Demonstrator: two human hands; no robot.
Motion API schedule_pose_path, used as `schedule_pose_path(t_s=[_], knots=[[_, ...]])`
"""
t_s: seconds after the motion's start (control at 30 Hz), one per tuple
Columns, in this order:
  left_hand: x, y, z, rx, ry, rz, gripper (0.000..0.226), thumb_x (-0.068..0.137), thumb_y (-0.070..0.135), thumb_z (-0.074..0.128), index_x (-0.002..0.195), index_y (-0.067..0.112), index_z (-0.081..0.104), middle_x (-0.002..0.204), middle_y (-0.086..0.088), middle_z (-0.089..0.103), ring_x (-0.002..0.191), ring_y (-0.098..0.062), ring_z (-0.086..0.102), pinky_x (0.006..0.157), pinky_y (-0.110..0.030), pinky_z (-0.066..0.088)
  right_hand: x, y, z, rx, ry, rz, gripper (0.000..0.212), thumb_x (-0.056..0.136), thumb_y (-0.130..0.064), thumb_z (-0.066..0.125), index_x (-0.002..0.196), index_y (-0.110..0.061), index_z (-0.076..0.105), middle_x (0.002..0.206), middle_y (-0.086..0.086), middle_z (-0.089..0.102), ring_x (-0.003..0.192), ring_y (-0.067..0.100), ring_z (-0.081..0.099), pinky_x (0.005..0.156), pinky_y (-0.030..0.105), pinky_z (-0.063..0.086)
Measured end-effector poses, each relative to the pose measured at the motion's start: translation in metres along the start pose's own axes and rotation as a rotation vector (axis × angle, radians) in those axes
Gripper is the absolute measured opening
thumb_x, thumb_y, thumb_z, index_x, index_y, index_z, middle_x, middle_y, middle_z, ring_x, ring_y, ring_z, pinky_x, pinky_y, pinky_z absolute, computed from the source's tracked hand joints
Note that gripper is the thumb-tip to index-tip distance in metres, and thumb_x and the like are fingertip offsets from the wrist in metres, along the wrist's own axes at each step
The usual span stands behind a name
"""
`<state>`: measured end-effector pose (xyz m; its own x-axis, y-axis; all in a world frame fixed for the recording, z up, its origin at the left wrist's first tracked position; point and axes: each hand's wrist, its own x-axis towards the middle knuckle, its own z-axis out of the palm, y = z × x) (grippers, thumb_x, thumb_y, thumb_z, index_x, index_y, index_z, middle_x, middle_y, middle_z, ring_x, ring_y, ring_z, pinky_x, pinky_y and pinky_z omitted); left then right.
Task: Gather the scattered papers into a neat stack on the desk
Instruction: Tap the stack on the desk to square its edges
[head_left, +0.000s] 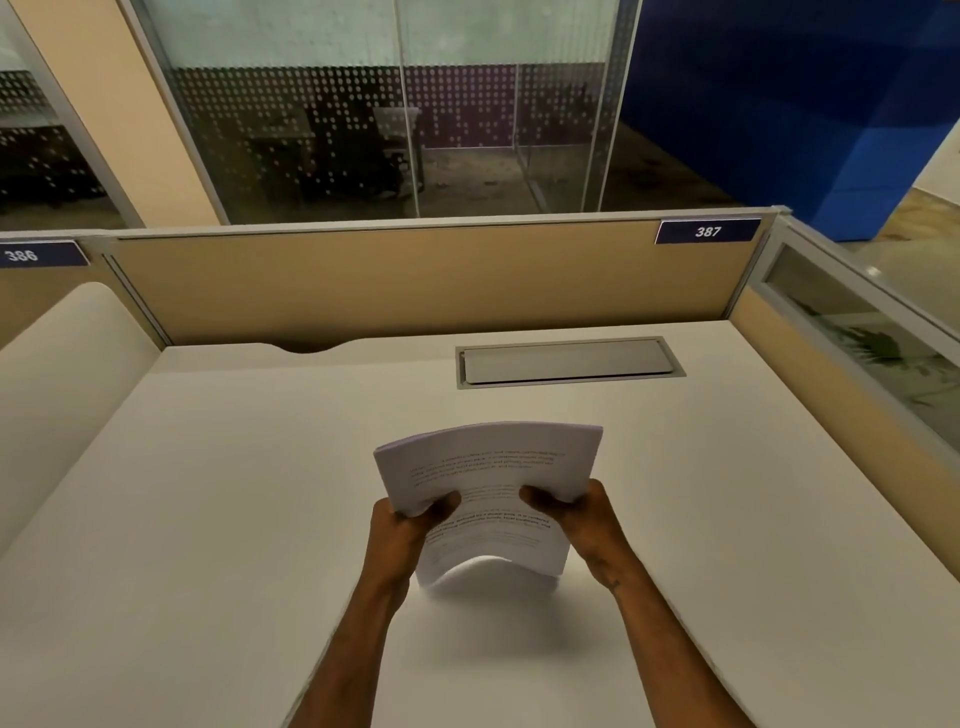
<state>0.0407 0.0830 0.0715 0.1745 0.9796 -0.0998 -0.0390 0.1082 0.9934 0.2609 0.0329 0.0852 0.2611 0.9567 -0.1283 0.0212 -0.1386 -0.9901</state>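
Observation:
A stack of white printed papers (488, 467) stands upright on its lower edge on the white desk (208, 519), near the desk's middle. The sheets bow, and the bottom edge curves up off the surface. My left hand (410, 525) grips the stack's left edge with the thumb across the front page. My right hand (576, 514) grips the right edge the same way. No loose sheets show elsewhere on the desk.
A grey cable hatch (566, 361) is set flush in the desk behind the papers. Tan partition panels (389, 280) close off the back and right side, with a label reading 387. A cream divider (62, 384) rises on the left.

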Motion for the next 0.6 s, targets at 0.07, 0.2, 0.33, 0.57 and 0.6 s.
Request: schedule_pose_path(t_s=[0.07, 0.2, 0.33, 0.57, 0.6], knots=[[-0.002, -0.002, 0.002, 0.0, 0.009, -0.007, 0.03, 0.067, 0.041, 0.081, 0.097, 0.04, 0.08, 0.098, 0.002, 0.082, 0.087, -0.021, 0.077, 0.066, -0.032, 0.064, -0.001, 0.005, -0.001, 0.01, 0.004, 0.014, 0.027, 0.071, -0.041, 0.084, 0.096, -0.043, 0.077, 0.1, -0.007, 0.079, 0.093, 0.017, 0.074, 0.077, 0.036, 0.064], [-0.008, -0.006, 0.006, -0.001, 0.033, -0.021, 0.018, 0.077, 0.035, 0.075, 0.091, 0.045, 0.08, 0.094, 0.004, 0.082, 0.086, -0.022, 0.077, 0.068, -0.034, 0.065, -0.008, 0.001, 0.001, 0.046, 0.036, -0.014, 0.024, 0.07, -0.046, 0.084, 0.092, -0.038, 0.078, 0.096, -0.004, 0.079, 0.094, 0.025, 0.073, 0.068, 0.027, 0.061], [-0.007, 0.009, -0.003, 0.022, -0.038, 0.027, 0.038, 0.063, 0.046, 0.087, 0.099, 0.039, 0.081, 0.101, 0.001, 0.082, 0.091, -0.024, 0.077, 0.071, -0.035, 0.065, -0.008, -0.033, -0.002, 0.116, 0.139, -0.197, 0.052, 0.065, -0.08, 0.062, 0.091, -0.037, 0.075, 0.086, -0.004, 0.077, 0.075, 0.01, 0.072, 0.059, 0.021, 0.057], [-0.002, 0.059, 0.003, -0.087, 0.052, 0.248, 0.045, 0.082, 0.07, 0.052, 0.091, 0.036, 0.081, 0.089, 0.005, 0.079, 0.078, -0.007, 0.072, 0.061, -0.018, 0.056, -0.005, -0.054, 0.007, 0.066, 0.275, -0.242, 0.057, 0.077, -0.075, 0.042, 0.079, -0.025, 0.069, 0.063, -0.008, 0.068, 0.057, 0.008, 0.065, 0.048, 0.015, 0.05], [0.0, 0.066, 0.008, -0.067, 0.085, 0.256, 0.047, 0.084, 0.071, 0.048, 0.087, 0.037, 0.08, 0.085, 0.005, 0.078, 0.075, -0.008, 0.071, 0.059, -0.018, 0.054, -0.004, -0.053, 0.008, 0.058, 0.285, -0.232, 0.053, 0.081, -0.07, 0.043, 0.076, -0.024, 0.068, 0.061, -0.007, 0.067, 0.055, 0.008, 0.064, 0.047, 0.015, 0.049]])
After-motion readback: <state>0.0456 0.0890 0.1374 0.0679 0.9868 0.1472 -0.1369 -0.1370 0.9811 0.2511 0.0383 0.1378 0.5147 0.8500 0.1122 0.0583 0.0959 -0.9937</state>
